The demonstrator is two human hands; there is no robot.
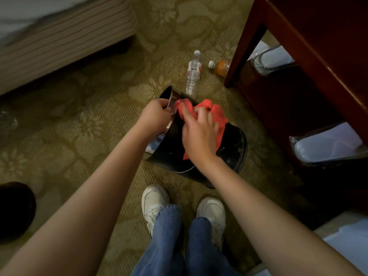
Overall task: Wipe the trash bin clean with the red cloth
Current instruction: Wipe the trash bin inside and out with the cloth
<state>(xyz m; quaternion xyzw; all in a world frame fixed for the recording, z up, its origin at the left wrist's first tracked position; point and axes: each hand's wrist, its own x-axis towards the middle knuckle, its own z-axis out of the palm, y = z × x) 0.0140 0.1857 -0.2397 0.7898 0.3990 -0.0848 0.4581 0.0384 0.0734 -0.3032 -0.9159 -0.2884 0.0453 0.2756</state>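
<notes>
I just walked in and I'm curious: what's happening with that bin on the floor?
A person is cleaning a black trash bin that is tipped over on the carpet. The left hand grips the bin's rim to steady it, and the right hand holds a red cloth against the bin's side. A water bottle and an orange bottle lie just beyond.

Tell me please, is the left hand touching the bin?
Touching. The head view shows the left hand gripping the bin at its rim, with the fingers curled over the edge.
</notes>
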